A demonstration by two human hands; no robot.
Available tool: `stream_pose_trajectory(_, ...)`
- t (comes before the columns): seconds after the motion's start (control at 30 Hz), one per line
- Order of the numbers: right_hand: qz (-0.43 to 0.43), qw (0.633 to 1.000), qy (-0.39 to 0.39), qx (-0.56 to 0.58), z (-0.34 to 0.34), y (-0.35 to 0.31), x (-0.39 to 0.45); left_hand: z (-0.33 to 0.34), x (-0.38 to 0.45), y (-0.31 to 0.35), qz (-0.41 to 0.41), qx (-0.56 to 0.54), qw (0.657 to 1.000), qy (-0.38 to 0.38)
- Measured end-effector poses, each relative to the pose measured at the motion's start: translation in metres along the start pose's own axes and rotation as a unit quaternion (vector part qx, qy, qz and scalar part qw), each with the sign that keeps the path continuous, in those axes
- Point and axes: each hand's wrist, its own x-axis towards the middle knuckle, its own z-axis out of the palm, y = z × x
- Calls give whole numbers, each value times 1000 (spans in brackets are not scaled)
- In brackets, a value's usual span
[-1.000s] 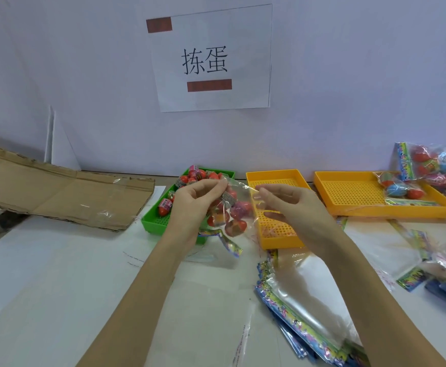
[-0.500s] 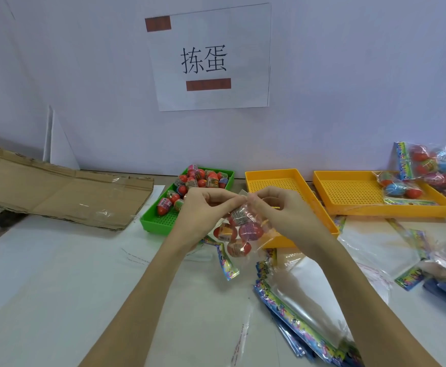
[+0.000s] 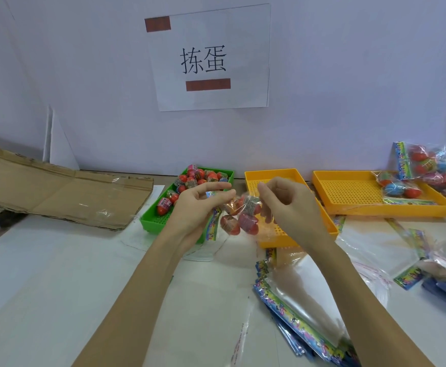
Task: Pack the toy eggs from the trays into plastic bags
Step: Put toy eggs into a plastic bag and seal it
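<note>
Between my hands hangs a clear plastic bag (image 3: pixel 239 217) holding several red toy eggs. My left hand (image 3: pixel 199 207) pinches its left top edge near the coloured header strip. My right hand (image 3: pixel 286 205) pinches the right top edge. Both hold the bag above the gap between the green tray (image 3: pixel 155 221) and the near orange tray (image 3: pixel 274 239). Several red toy eggs (image 3: pixel 194 178) lie in the green tray. A stack of flat unfilled bags (image 3: pixel 296 308) lies on the table under my right forearm.
A second orange tray (image 3: pixel 349 200) at the right holds one filled bag (image 3: pixel 399 188). More filled bags (image 3: pixel 433 165) are piled at the far right. Flattened cardboard (image 3: pixel 57 192) lies at the left. Loose bags (image 3: pixel 402 250) spread at the right. A paper sign (image 3: pixel 208 59) hangs on the wall.
My hands came together at the top of the bag half a second ago and have now drawn slightly apart. The bag with eggs has dropped lower and shifted right.
</note>
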Motion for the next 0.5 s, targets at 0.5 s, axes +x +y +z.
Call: stream_pose_trajectory(0.5, 37, 990, 95, 95, -8, 1, 1, 6, -3, -1, 204, -10, 974, 97)
